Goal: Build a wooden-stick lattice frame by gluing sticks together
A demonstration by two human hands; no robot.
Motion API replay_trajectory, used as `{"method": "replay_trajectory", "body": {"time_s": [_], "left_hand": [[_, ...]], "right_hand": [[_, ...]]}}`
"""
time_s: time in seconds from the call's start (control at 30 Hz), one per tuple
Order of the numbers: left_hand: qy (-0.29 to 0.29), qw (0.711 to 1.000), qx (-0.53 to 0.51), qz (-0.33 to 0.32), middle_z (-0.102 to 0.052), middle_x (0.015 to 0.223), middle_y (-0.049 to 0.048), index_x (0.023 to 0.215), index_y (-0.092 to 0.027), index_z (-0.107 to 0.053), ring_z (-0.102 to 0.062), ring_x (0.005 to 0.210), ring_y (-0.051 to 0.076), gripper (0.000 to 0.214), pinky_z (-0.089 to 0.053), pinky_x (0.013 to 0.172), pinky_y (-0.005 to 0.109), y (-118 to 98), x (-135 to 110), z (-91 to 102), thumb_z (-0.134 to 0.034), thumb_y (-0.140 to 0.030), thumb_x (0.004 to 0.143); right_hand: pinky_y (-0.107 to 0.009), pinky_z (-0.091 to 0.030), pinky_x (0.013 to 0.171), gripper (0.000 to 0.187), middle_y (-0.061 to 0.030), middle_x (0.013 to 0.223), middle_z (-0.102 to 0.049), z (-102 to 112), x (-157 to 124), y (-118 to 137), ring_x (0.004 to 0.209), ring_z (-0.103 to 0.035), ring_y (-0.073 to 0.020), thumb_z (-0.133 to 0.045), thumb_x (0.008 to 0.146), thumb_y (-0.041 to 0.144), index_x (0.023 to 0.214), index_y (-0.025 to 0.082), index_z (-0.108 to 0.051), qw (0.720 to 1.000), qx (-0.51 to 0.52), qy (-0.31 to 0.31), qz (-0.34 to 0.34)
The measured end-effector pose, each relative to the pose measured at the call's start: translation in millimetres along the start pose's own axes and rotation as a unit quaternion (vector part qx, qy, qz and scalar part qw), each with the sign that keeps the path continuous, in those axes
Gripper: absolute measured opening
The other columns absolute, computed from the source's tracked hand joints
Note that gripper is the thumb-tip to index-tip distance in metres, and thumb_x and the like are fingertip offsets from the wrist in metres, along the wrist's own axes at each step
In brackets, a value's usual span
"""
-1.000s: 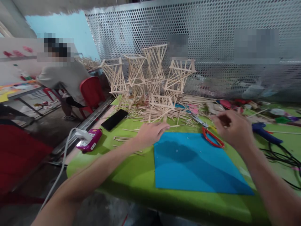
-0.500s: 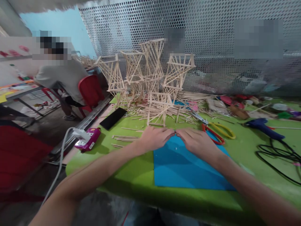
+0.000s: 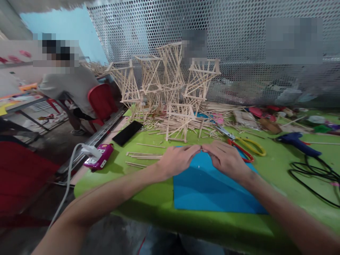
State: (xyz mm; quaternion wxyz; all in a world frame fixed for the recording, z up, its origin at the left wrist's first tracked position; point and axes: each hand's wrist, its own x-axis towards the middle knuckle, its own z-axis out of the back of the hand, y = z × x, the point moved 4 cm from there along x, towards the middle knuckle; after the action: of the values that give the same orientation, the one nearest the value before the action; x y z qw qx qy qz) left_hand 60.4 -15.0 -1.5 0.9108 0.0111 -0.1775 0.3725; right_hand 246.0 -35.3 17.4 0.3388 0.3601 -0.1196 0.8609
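Observation:
My left hand [image 3: 176,160] and my right hand [image 3: 225,158] meet fingertip to fingertip above the far edge of a blue sheet [image 3: 212,187] lying on the green table [image 3: 148,198]. Both hands have their fingers pinched together; what they hold is too small to make out. Just beyond the hands stands a small frame of wooden sticks [image 3: 178,122], with taller stick towers [image 3: 164,79] behind it. Loose sticks [image 3: 143,156] lie to the left of my left hand.
Red and yellow handled scissors [image 3: 245,148] lie right of the hands. A blue glue gun [image 3: 296,141] and black cable [image 3: 316,175] are at the right. A black phone [image 3: 128,133] and a magenta power strip [image 3: 99,159] sit left. A person [image 3: 71,88] sits on a red chair at left.
My right hand came in from the right, by the scissors, to meet my left hand at the blue sheet's far edge. Both hands have since lifted slightly, fingertips together.

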Motion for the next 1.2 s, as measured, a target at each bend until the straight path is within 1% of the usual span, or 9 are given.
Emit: {"method": "replay_trajectory", "body": {"time_s": [0.13, 0.27, 0.5, 0.7, 0.8, 0.93, 1.03, 1.1, 1.2], "left_hand": [[0.015, 1.0, 0.014, 0.009, -0.078, 0.126, 0.0071, 0.146, -0.03, -0.054, -0.079, 0.091, 0.022, 0.037, -0.056, 0.069, 0.028, 0, 0, 2.1, -0.038, -0.031, 0.113], [0.033, 0.999, 0.024, 0.014, -0.078, 0.127, 0.0091, 0.149, -0.029, -0.052, -0.079, 0.093, 0.022, 0.039, -0.057, 0.072, 0.028, 0, -2, 4.8, -0.041, -0.03, 0.112], [0.005, 1.0, 0.005, 0.019, -0.08, 0.116, 0.0069, 0.148, -0.03, -0.053, -0.078, 0.082, 0.022, 0.039, -0.054, 0.066, 0.029, -1, 0, 8.0, -0.037, -0.031, 0.112], [-0.014, 1.0, 0.023, -0.014, -0.082, 0.108, 0.0042, 0.132, -0.031, -0.067, -0.075, 0.078, 0.018, 0.034, -0.042, 0.056, 0.024, 6, 3, 17.5, -0.041, -0.037, 0.112], [-0.015, 0.998, 0.017, -0.05, -0.081, 0.114, 0.0045, 0.133, -0.032, -0.068, -0.073, 0.077, 0.017, 0.032, -0.039, 0.054, 0.023, 11, 5, 19.3, -0.047, -0.039, 0.11], [-0.012, 0.998, -0.011, -0.053, -0.081, 0.117, 0.0028, 0.134, -0.031, -0.068, -0.073, 0.079, 0.015, 0.033, -0.04, 0.056, 0.021, 17, 5, 21.3, -0.044, -0.034, 0.111], [-0.048, 0.995, -0.042, -0.074, -0.081, 0.115, 0.0007, 0.13, -0.029, -0.069, -0.075, 0.085, 0.014, 0.034, -0.043, 0.058, 0.021, 18, 3, 24.3, -0.04, -0.032, 0.113], [-0.085, 0.989, -0.045, -0.108, -0.081, 0.112, 0.0011, 0.127, -0.026, -0.07, -0.075, 0.088, 0.013, 0.032, -0.047, 0.063, 0.022, 18, 3, 25.4, -0.041, -0.031, 0.113], [-0.147, 0.969, -0.008, -0.199, -0.081, 0.106, 0.0011, 0.122, -0.025, -0.071, -0.073, 0.091, 0.013, 0.026, -0.052, 0.075, 0.023, 14, 2, 26.3, -0.047, -0.027, 0.111]], "right_hand": [[-0.037, -0.061, 0.081, 0.028, -0.0075, 0.093, -0.08, -1, -1, 3, 0.085, -0.074, -0.022, -0.052, 0.102, 0.012, 0.113, 0.022, -0.075, 0.999, -0.007, -0.037, 0.004], [-0.038, -0.062, 0.083, 0.032, -0.0078, 0.098, -0.082, -3, -3, 7, 0.09, -0.077, -0.0231, -0.052, 0.099, 0.009, 0.117, 0.023, -0.074, 0.998, -0.024, -0.054, -0.004], [-0.036, -0.061, 0.078, 0.028, -0.0075, 0.097, -0.081, 0, -1, 13, 0.084, -0.077, -0.0228, -0.054, 0.1, 0.009, 0.117, 0.022, -0.073, 0.997, -0.029, -0.073, -0.018], [-0.037, -0.058, 0.079, 0.022, -0.0074, 0.093, -0.08, 1, 6, 1, 0.081, -0.07, -0.0222, -0.055, 0.103, 0.013, 0.11, 0.02, -0.075, 0.999, 0.016, -0.033, 0.027], [-0.038, -0.057, 0.082, 0.022, -0.0063, 0.095, -0.081, 1, 7, -8, 0.081, -0.07, -0.0218, -0.055, 0.104, 0.018, 0.105, 0.022, -0.077, 0.999, 0.041, -0.002, 0.032], [-0.04, -0.056, 0.088, 0.022, -0.0055, 0.1, -0.081, 5, 6, -24, 0.09, -0.072, -0.023, -0.056, 0.105, 0.023, 0.106, 0.024, -0.078, 0.998, 0.051, 0.023, -0.026], [-0.043, -0.055, 0.089, 0.024, -0.0078, 0.102, -0.08, 18, 4, -47, 0.095, -0.072, -0.0262, -0.057, 0.105, 0.03, 0.109, 0.024, -0.08, 0.992, 0.02, -0.014, -0.122], [-0.043, -0.056, 0.087, 0.026, -0.0087, 0.099, -0.079, 31, 2, -62, 0.095, -0.072, -0.0281, -0.058, 0.103, 0.035, 0.113, 0.025, -0.08, 0.983, 0.023, -0.043, -0.175], [-0.042, -0.057, 0.084, 0.032, -0.0084, 0.095, -0.078, 39, 3, -73, 0.094, -0.071, -0.0288, -0.061, 0.101, 0.044, 0.119, 0.026, -0.079, 0.977, 0.088, 0.002, -0.193]]}}
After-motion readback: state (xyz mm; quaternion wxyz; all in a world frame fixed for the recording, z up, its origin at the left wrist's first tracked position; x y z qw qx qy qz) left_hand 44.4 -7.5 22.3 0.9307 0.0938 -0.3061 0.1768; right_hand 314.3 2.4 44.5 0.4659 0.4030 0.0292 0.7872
